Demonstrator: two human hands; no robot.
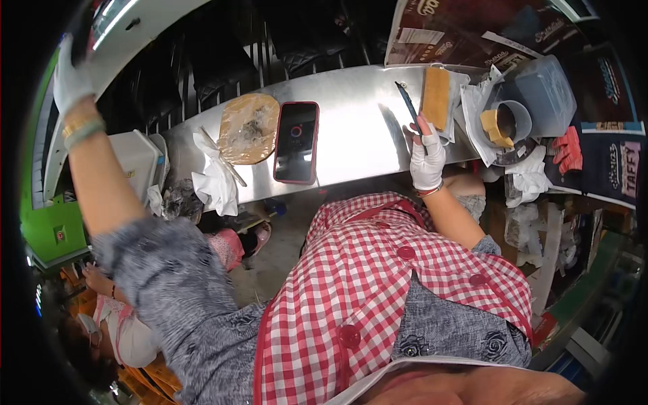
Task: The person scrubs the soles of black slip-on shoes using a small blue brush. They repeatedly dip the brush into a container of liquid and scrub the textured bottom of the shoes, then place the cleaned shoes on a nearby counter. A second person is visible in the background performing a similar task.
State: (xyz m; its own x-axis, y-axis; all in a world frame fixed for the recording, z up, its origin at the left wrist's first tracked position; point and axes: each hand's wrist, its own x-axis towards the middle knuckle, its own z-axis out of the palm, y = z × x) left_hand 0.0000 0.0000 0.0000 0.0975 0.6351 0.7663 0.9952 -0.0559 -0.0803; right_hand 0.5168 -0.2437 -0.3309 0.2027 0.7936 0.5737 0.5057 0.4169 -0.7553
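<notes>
Fingers [424,127] of the right hand [428,162] pinch a dark stick [406,101] near two o'clock; a loose hold could drop it. At ten, I can't tell if the left hand [71,82] grips.

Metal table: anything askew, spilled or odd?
Two spots, both left of centre: crumpled white tissue droops over the near edge of the metal table, looking untidy; the tan oval pad beside the phone has dark clumps mid-surface, can't tell what.
</notes>
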